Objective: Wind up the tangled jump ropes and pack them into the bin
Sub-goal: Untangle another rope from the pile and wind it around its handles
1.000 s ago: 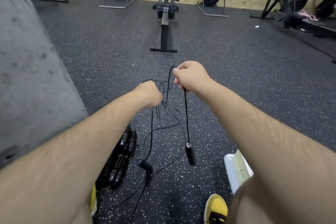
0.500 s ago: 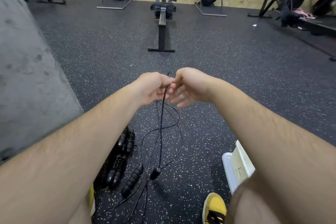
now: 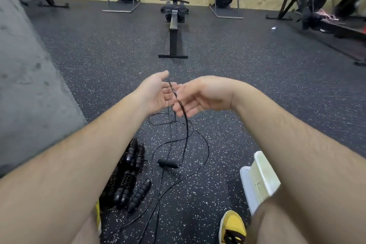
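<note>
A thin black jump rope (image 3: pixel 187 134) hangs between my hands at chest height and trails in loose loops onto the rubber floor. One of its handles (image 3: pixel 168 163) lies on the floor below. My left hand (image 3: pixel 155 93) is spread, palm up, fingers straight, just left of the cord. My right hand (image 3: pixel 200 96) faces it, and the twisted cord crosses its fingers, seemingly pinched under the thumb. The white bin (image 3: pixel 257 180) stands at lower right, partly hidden by my right arm and leg.
A bundle of black ropes with ribbed handles (image 3: pixel 128 174) lies on the floor at lower left. My yellow shoe (image 3: pixel 231 226) is beside the bin. A grey concrete wall (image 3: pixel 29 85) runs along the left. A rowing machine (image 3: pixel 174 25) stands ahead, others by the far wall.
My left hand has let go of the cord and spread flat. The right hand came down beside it, and the handle that hung in the air now lies on the floor.
</note>
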`<state>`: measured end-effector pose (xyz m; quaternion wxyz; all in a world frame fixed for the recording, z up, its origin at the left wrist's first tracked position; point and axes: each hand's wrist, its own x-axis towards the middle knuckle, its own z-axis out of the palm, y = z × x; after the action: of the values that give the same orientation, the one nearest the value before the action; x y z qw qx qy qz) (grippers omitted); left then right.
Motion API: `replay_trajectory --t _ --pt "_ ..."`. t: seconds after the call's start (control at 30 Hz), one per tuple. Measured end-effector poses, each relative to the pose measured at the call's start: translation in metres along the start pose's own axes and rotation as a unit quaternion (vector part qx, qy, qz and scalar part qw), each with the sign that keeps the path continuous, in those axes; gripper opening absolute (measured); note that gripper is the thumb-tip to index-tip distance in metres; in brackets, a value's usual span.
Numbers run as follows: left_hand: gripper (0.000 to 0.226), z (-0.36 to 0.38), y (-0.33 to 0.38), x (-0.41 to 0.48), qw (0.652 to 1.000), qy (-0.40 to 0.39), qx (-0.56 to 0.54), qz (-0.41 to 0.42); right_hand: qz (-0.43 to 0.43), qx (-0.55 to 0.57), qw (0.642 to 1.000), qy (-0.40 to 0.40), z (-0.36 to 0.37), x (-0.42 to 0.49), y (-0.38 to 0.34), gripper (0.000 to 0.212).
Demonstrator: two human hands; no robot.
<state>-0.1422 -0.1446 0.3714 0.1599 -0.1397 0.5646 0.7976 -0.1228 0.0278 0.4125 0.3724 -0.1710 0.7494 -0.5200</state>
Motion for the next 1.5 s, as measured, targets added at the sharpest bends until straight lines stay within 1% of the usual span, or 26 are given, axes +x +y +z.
replay_trajectory --t 0.07,0.13,0.2,0.27,0.33,0.4,0.47,0.5,0.57,0.63,0.7,0.73,0.8,0.83,0.87,0.9,0.93,1.0,1.07,1.13,1.2,1.27,1.33,1.4,1.43,1.5 --pt "0.025 0.003 -0.005 0.003 0.998 -0.011 0.057 0.008 0.047 0.001 0.998 -0.040 -0.001 -0.005 0.006 0.026" --pt "0.019 0.006 -0.008 0.000 0.994 -0.050 0.096 0.023 0.081 0.036 0.996 -0.022 -0.005 -0.003 0.010 0.035" --pt "0.019 0.006 -0.008 -0.007 0.982 -0.105 0.150 0.049 0.085 0.092 0.992 0.032 -0.010 0.003 0.013 0.041" --pt "0.018 0.001 -0.006 -0.018 0.959 -0.165 0.221 0.065 0.087 0.138 0.983 0.088 -0.011 0.013 0.012 0.045" --pt "0.017 -0.003 -0.003 -0.029 0.934 -0.231 0.270 0.043 0.089 0.165 0.969 0.160 -0.006 0.026 0.010 0.050" --pt "0.017 -0.008 -0.001 -0.036 0.913 -0.276 0.300 0.001 0.065 0.192 0.953 0.223 -0.001 0.038 0.007 0.041" --pt "0.022 -0.010 -0.004 -0.036 0.912 -0.264 0.314 -0.031 0.030 0.210 0.945 0.250 0.001 0.043 0.003 0.030" --pt "0.026 -0.010 -0.005 -0.033 0.923 -0.232 0.306 -0.037 0.012 0.206 0.945 0.255 0.001 0.043 0.001 0.027" --pt "0.032 -0.012 -0.007 -0.022 0.958 -0.124 0.257 -0.043 -0.027 0.185 0.954 0.236 -0.001 0.037 -0.001 0.025" --pt "0.044 -0.013 -0.007 -0.006 0.986 -0.033 0.153 -0.057 -0.055 0.146 0.973 0.167 -0.002 0.024 -0.003 0.025" --pt "0.055 -0.012 -0.010 0.007 0.994 -0.016 0.081 -0.075 -0.060 0.099 0.990 0.077 -0.001 0.010 -0.003 0.025" --pt "0.053 -0.011 -0.013 0.012 0.994 -0.023 0.064 -0.082 -0.055 0.075 0.995 0.031 -0.001 0.003 -0.002 0.025" --pt "0.041 -0.008 -0.020 0.020 0.996 -0.014 0.031 -0.084 -0.027 0.023 0.997 -0.063 -0.001 -0.009 0.000 0.024" --pt "0.033 -0.006 -0.022 0.023 0.997 -0.007 0.021 -0.074 -0.001 0.005 0.995 -0.100 -0.002 -0.013 0.003 0.025" --pt "0.026 -0.005 -0.022 0.024 0.998 -0.003 0.031 -0.054 0.031 -0.004 0.992 -0.119 -0.003 -0.014 0.006 0.027" --pt "0.022 -0.003 -0.021 0.022 0.998 -0.005 0.050 -0.031 0.061 -0.002 0.992 -0.113 -0.003 -0.013 0.009 0.030" --pt "0.020 -0.002 -0.019 0.018 0.997 -0.015 0.073 -0.007 0.086 0.008 0.993 -0.085 -0.004 -0.011 0.012 0.034" --pt "0.016 -0.002 -0.014 0.007 0.989 -0.073 0.128 0.022 0.105 0.047 0.993 -0.004 -0.007 -0.002 0.018 0.042" --pt "0.018 -0.004 -0.010 -0.009 0.968 -0.156 0.194 0.031 0.080 0.122 0.987 0.070 -0.007 0.010 0.018 0.043" --pt "0.019 -0.008 -0.007 -0.022 0.942 -0.228 0.247 0.017 0.034 0.191 0.970 0.143 -0.005 0.022 0.011 0.041" --pt "0.021 -0.013 -0.004 -0.030 0.930 -0.252 0.266 0.000 -0.018 0.231 0.949 0.214 0.001 0.033 0.004 0.030" --pt "0.026 -0.018 -0.001 -0.032 0.936 -0.237 0.261 -0.011 -0.051 0.221 0.937 0.267 0.007 0.040 -0.004 0.025" --pt "0.033 -0.020 0.001 -0.027 0.957 -0.188 0.223 -0.013 -0.070 0.156 0.950 0.263 0.011 0.037 -0.009 0.030" --pt "0.041 -0.019 0.002 -0.018 0.980 -0.124 0.153 -0.007 -0.083 0.090 0.973 0.197 0.012 0.026 -0.012 0.029" --pt "0.048 -0.018 0.003 -0.015 0.988 -0.111 0.108 -0.017 -0.085 0.059 0.982 0.157 0.014 0.020 -0.011 0.028" --pt "0.063 -0.013 0.005 -0.013 0.988 -0.145 0.044 -0.041 -0.073 -0.013 0.994 0.085 0.019 0.012 -0.008 0.025"
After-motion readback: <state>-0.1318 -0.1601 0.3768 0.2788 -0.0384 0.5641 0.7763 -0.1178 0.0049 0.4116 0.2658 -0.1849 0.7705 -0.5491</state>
